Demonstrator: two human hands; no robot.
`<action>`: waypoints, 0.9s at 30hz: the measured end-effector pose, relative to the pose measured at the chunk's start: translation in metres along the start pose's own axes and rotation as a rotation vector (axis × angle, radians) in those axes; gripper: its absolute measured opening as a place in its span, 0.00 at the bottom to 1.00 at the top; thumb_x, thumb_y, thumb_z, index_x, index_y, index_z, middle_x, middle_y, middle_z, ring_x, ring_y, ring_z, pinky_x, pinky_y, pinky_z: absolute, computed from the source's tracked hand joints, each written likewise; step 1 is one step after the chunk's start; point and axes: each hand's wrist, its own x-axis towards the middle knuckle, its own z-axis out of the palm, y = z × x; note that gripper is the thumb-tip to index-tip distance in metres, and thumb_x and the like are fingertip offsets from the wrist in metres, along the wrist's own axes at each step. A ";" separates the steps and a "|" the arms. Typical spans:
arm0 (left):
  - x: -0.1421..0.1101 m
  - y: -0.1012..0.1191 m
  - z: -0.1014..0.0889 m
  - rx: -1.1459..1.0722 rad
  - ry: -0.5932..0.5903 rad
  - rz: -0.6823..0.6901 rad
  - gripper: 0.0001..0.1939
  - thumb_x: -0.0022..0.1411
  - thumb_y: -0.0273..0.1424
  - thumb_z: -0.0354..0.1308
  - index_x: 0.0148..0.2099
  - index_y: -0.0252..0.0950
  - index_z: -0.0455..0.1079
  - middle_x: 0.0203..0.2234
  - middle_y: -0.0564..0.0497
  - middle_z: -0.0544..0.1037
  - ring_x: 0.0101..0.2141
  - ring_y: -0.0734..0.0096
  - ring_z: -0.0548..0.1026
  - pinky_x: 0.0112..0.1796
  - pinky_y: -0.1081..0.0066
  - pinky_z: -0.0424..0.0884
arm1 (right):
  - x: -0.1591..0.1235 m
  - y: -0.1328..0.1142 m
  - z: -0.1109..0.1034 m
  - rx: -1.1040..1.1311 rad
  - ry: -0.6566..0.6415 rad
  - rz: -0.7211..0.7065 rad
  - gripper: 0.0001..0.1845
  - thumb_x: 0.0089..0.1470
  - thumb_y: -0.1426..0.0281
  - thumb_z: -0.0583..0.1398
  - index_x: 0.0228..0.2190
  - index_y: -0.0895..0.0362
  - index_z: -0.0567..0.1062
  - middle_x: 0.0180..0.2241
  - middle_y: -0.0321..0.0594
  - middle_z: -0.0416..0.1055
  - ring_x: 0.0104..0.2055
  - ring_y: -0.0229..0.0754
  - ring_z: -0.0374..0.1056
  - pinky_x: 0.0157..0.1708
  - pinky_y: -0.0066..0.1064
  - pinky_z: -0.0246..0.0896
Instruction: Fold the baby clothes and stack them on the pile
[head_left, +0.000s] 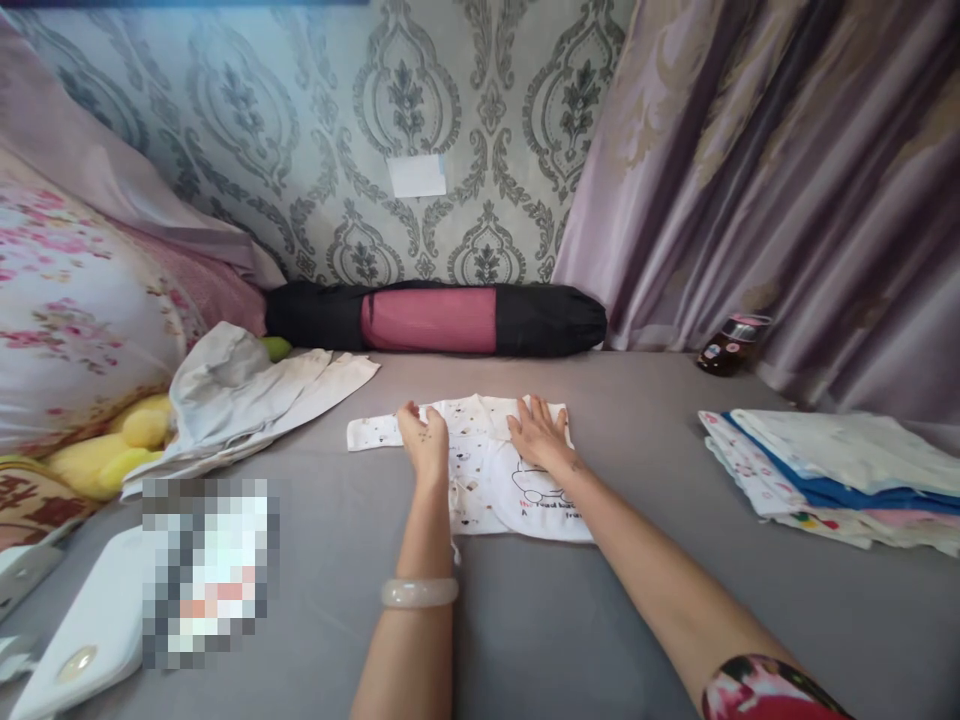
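Observation:
A small white baby shirt [469,490] with tiny printed motifs and a line drawing lies spread on the grey bed sheet. One sleeve reaches out to the left, and the right sleeve appears folded in over the body. My left hand [424,440] has its fingers curled at the base of the left sleeve, closed on the cloth. Its fingertips are partly hidden. My right hand [540,434] lies flat with fingers spread on the shirt's upper right part, pressing on the fabric.
At right is a stack of folded clothes [825,460], with a dark bottle [731,345] behind it. A black and pink roll [427,320] lies along the wall. To the left are crumpled pale cloth [247,400], a yellow plush toy [112,455] and a white device [105,620].

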 end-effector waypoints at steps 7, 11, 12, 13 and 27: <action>-0.009 -0.002 0.015 0.081 -0.137 0.064 0.19 0.60 0.27 0.50 0.53 0.28 0.62 0.47 0.36 0.72 0.49 0.59 0.72 0.51 0.61 0.66 | 0.002 -0.054 0.001 0.082 0.020 -0.265 0.34 0.64 0.60 0.38 0.65 0.66 0.50 0.68 0.48 0.42 0.69 0.46 0.34 0.65 0.48 0.24; -0.010 -0.008 0.021 0.080 -0.215 0.060 0.17 0.60 0.27 0.51 0.52 0.32 0.64 0.43 0.41 0.75 0.45 0.61 0.74 0.48 0.62 0.69 | 0.004 -0.063 0.009 0.036 -0.031 -0.302 0.33 0.64 0.63 0.40 0.64 0.69 0.52 0.67 0.50 0.42 0.69 0.48 0.36 0.65 0.44 0.29; -0.011 -0.010 0.023 0.083 -0.229 0.069 0.17 0.60 0.27 0.51 0.52 0.33 0.64 0.43 0.42 0.75 0.45 0.62 0.75 0.48 0.62 0.70 | 0.004 -0.062 0.011 0.022 -0.032 -0.306 0.33 0.64 0.63 0.41 0.64 0.69 0.52 0.68 0.51 0.42 0.69 0.48 0.36 0.65 0.43 0.30; -0.012 -0.012 0.025 0.088 -0.241 0.078 0.17 0.60 0.27 0.51 0.52 0.33 0.64 0.42 0.42 0.75 0.44 0.62 0.75 0.48 0.62 0.70 | 0.004 -0.061 0.012 0.011 -0.031 -0.310 0.32 0.63 0.64 0.42 0.64 0.69 0.52 0.68 0.51 0.42 0.69 0.48 0.37 0.65 0.42 0.32; -0.008 -0.015 0.024 0.054 -0.224 0.053 0.16 0.59 0.23 0.48 0.50 0.33 0.64 0.43 0.42 0.76 0.45 0.63 0.75 0.48 0.63 0.69 | 0.013 -0.077 0.005 -0.048 0.008 -0.359 0.31 0.61 0.68 0.46 0.63 0.67 0.54 0.67 0.52 0.45 0.69 0.48 0.38 0.65 0.44 0.30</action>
